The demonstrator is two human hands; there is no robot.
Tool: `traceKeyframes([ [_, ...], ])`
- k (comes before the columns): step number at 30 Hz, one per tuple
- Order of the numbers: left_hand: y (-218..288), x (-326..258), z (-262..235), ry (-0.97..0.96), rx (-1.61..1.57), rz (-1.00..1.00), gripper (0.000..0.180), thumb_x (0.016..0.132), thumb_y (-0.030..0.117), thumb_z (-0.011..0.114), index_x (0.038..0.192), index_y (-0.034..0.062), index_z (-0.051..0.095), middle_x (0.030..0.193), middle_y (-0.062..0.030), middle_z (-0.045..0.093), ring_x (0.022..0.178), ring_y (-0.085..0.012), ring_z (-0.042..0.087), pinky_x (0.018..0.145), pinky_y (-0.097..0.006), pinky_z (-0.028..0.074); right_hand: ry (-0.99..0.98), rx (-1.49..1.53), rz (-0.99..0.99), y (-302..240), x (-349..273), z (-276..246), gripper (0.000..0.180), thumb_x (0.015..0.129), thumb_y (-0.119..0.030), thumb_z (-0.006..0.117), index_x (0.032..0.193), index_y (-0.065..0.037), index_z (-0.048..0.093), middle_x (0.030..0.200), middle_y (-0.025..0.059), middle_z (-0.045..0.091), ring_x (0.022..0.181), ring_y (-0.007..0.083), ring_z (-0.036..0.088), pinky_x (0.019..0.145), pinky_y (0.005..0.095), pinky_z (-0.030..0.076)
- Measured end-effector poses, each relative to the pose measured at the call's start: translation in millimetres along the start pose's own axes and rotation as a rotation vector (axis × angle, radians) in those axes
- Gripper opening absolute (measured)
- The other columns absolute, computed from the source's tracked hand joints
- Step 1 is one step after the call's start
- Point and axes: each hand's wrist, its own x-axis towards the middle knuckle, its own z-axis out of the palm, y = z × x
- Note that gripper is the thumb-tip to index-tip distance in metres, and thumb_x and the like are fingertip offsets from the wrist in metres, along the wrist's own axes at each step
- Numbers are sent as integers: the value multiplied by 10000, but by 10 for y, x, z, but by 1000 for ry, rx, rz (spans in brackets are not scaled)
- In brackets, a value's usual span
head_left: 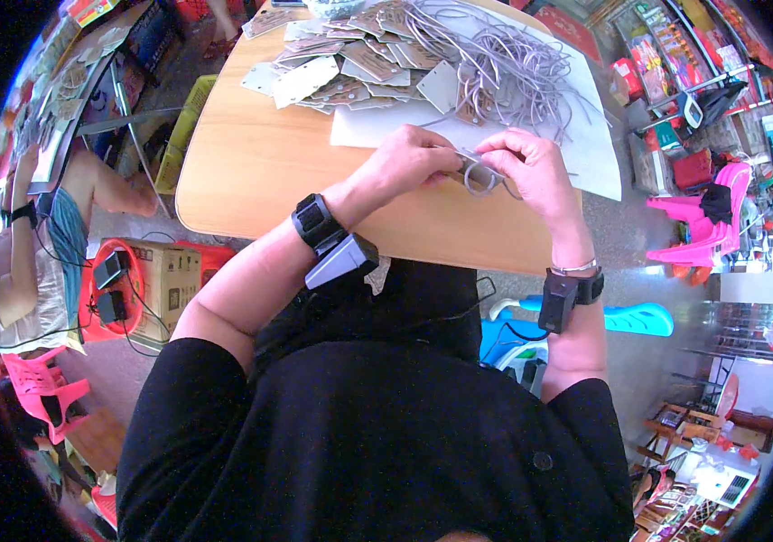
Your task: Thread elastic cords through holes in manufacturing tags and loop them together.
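Over the near part of the table, my two hands meet around a looped grey cord [479, 178]. My left hand [412, 163] is closed in a pinch, with what looks like the brown edge of a cardboard tag at its fingertips, mostly hidden. Thumb and fingers of my right hand [535, 172] pinch the cord, whose loop hangs between the hands. Just beyond lies a heap of cardboard tags [314, 81], some pale and some brown, several with small holes. To its right spreads a tangle of loose grey cords [517, 68].
A white sheet [592, 163] lies under the cords on the wooden table [224, 172]. On the left another person [34, 262] sits beside a cardboard box [170, 275] and a yellow crate [183, 131]. Pink chairs [716, 217] and stocked shelves stand to the right.
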Motion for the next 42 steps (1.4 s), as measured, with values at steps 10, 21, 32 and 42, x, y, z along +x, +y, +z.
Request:
traceKeyframes([
  [10,86,-30,-4,-70,-10,-13,237,830,184,589,961,5,671,807,-22,627,731,-83,545,661,-217,432,-127,251,61,43,-28,26,83,837,-85,621,877,-21,657,722,-27,572,663,66,516,609,239,430],
  [21,99,-17,51,-52,-76,220,223,764,-52,588,979,-6,624,1079,-74,631,987,-136,574,858,-268,458,-10,156,31,-157,-178,-44,67,811,-57,611,844,-7,641,798,32,582,694,109,557,628,253,446],
  [32,67,16,81,-76,-19,280,267,698,-113,576,933,10,614,1116,-91,617,1054,-172,563,902,-277,437,-13,16,-82,-178,-230,-38,46,795,-56,604,827,-33,628,787,73,571,730,209,581,648,309,462],
  [42,25,42,106,-31,-25,354,212,727,-44,619,932,7,643,1000,-41,655,845,-91,575,753,-244,476,43,-161,-150,-199,-217,8,50,806,-88,595,813,-40,603,822,95,578,762,279,590,660,368,473],
])
